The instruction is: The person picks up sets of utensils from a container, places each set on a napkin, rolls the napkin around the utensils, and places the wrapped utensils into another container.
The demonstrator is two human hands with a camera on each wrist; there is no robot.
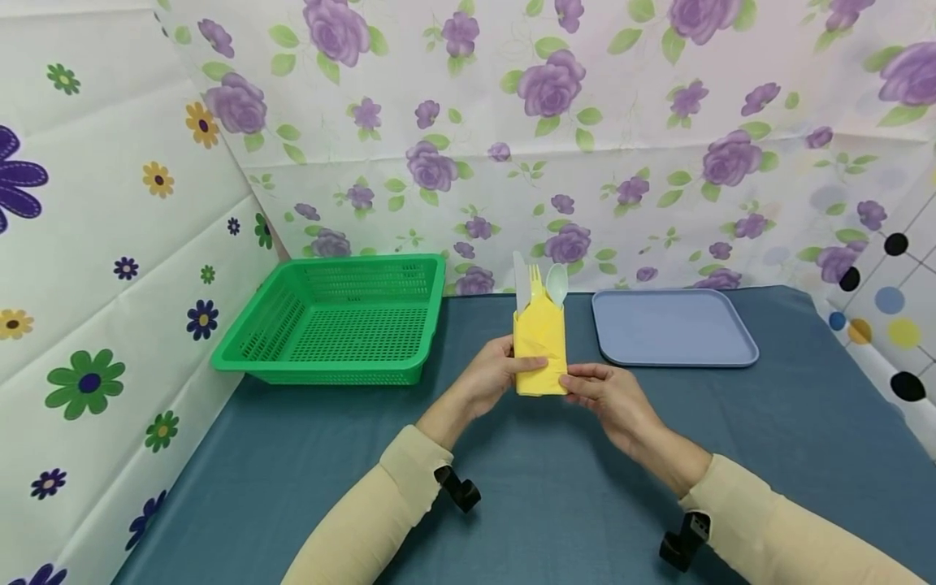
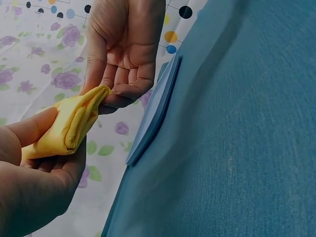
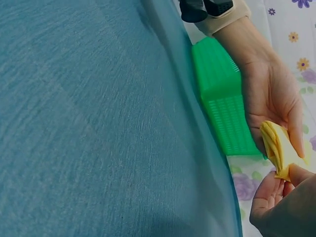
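Observation:
A folded yellow napkin [image 1: 539, 349] is held upright above the table, with a clear-white plastic knife [image 1: 522, 280], a yellow fork [image 1: 536, 280] and a pale green spoon [image 1: 556, 284] sticking out of its top. My left hand [image 1: 486, 378] grips the napkin from its left side, thumb across the front and fingers behind. At the lower right corner, my right hand [image 1: 610, 400] pinches the napkin's edge between thumb and fingers. Both wrist views show the folded bottom end of the napkin [image 2: 74, 123]; the cutlery is hidden there.
A green plastic basket [image 1: 329, 378] with perforated walls stands at the back left of the blue-covered table [image 1: 541, 504]. At the back right lies a blue-grey tray [image 1: 673, 325]. Flowered cloth [image 1: 468, 106] hangs behind the table.

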